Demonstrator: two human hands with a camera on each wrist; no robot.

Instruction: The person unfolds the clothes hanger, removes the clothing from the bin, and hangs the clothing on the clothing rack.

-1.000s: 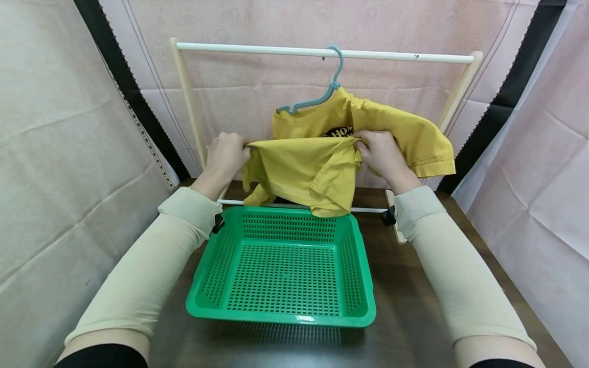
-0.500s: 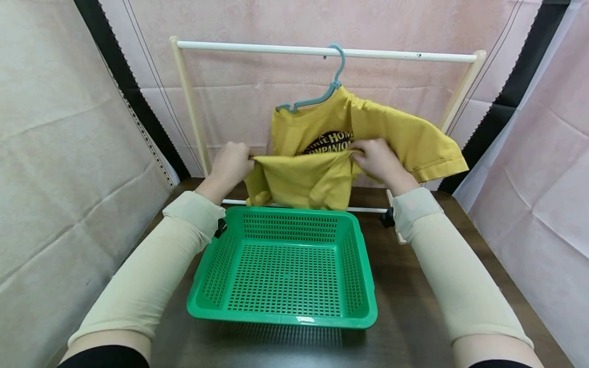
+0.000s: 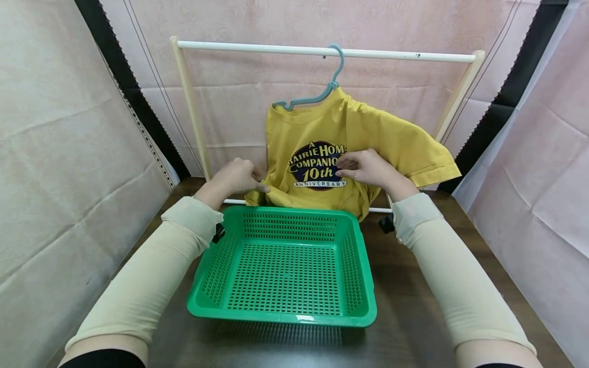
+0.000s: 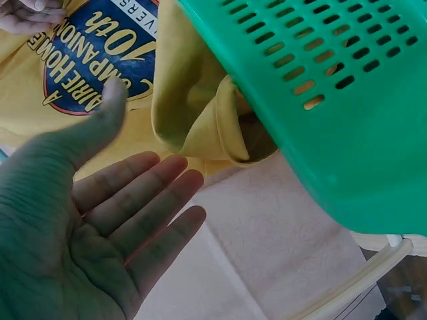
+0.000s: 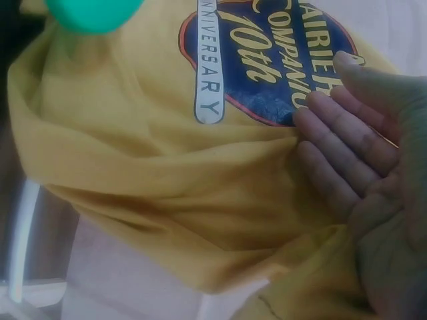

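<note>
A yellow T-shirt [image 3: 317, 122] with a dark printed badge hangs on a blue hanger [image 3: 317, 98]. The hanger's left arm shows bare above the neckline; its right arm is hidden in the cloth. My left hand [image 3: 236, 176] is beside the shirt's lower left edge, its fingers extended and apart from the thumb in the left wrist view. At the right of the badge, my right hand [image 3: 370, 168] has its fingers stretched out, close against the shirt front; the right wrist view shows no cloth pinched. The hem droops behind the green basket's rim [image 3: 294, 210].
A white rack rail [image 3: 257, 48] carries the hanger, between cream side posts [image 3: 189, 107]. The perforated green basket [image 3: 282, 319] stands in front on a dark wooden table [image 3: 405, 306]. Pale fabric walls [image 3: 83, 153] enclose the sides and back.
Both hands have let go of the shirt's lifted lower edge. The cloth has dropped, uncovering the whole badge, and both hands have come lower with their fingers spread out.
</note>
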